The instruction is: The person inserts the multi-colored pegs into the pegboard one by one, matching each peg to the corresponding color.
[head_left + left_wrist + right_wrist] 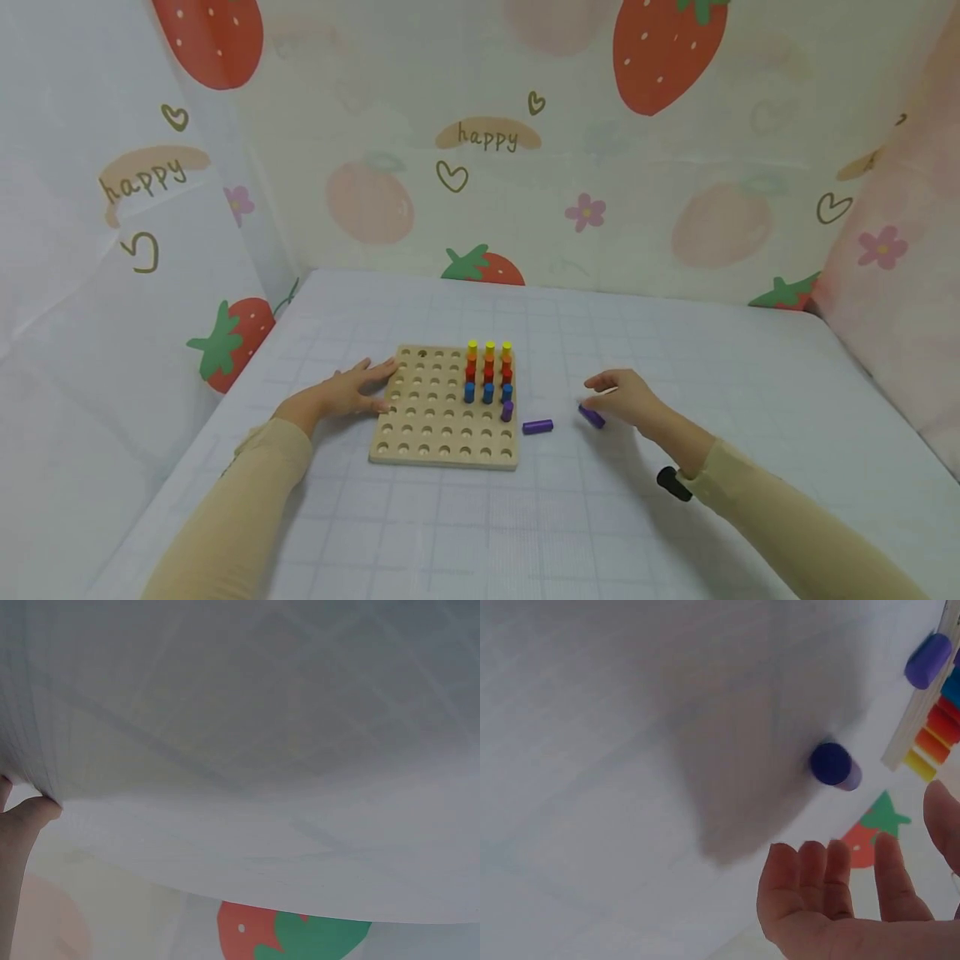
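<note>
A square wooden peg board (pixel 408 458) with rows of round holes lies on the table. My left hand (pixel 341 393) rests at its left edge, fingers and thumb spread and fairly straight. In the left wrist view only the left thumb (pixel 37 814) and a bit of finger show, with the board out of sight. My right hand (pixel 628 402) hovers by a loose purple peg (pixel 592 417). The right wrist view shows this peg (pixel 831 763) apart from the fingers, with the thumb spread away. Another purple peg (pixel 537 427) lies between that hand and the board.
Yellow (pixel 490 347), orange, red (pixel 488 377) and blue pegs (pixel 488 393) stand in rows of three on the board's right side. One purple peg (pixel 507 411) stands in front of them. A black device (pixel 673 483) sits at the right cuff. Strawberry-print cloth (pixel 487 208) hangs behind the table.
</note>
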A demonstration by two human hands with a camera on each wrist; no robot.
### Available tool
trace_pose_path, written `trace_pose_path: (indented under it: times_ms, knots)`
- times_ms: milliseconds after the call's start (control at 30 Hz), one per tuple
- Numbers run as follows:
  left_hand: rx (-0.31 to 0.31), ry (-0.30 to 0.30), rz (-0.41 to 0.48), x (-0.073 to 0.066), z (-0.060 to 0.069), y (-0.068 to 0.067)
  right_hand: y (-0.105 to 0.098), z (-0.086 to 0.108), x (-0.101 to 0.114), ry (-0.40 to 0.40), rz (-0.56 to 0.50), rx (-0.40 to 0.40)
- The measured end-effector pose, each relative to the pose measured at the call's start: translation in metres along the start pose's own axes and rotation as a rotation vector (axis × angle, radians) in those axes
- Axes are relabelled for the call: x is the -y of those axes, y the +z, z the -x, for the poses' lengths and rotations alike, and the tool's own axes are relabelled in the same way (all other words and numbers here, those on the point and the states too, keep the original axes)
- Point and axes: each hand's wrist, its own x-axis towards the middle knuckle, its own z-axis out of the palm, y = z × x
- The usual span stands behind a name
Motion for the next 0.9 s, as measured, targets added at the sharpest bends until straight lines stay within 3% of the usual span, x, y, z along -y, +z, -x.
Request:
trace_pose_path:
  times_ms: [433,633,900]
  knots:
    - [-0.003,0.008,-0.014,0.0,-0.003,0.0,-0.011,-0.005,-0.013,0.065,0.037,0.133]
    - [0.004,0.02,-0.014,-0.002,-0.001,-0.001,-0.014,-0.012,-0.018,0.022,0.04,0.179]
    - [0.009,0.029,-0.005,-0.001,-0.001,-0.001,-0.01,-0.013,-0.02,0.061,0.052,0.138]
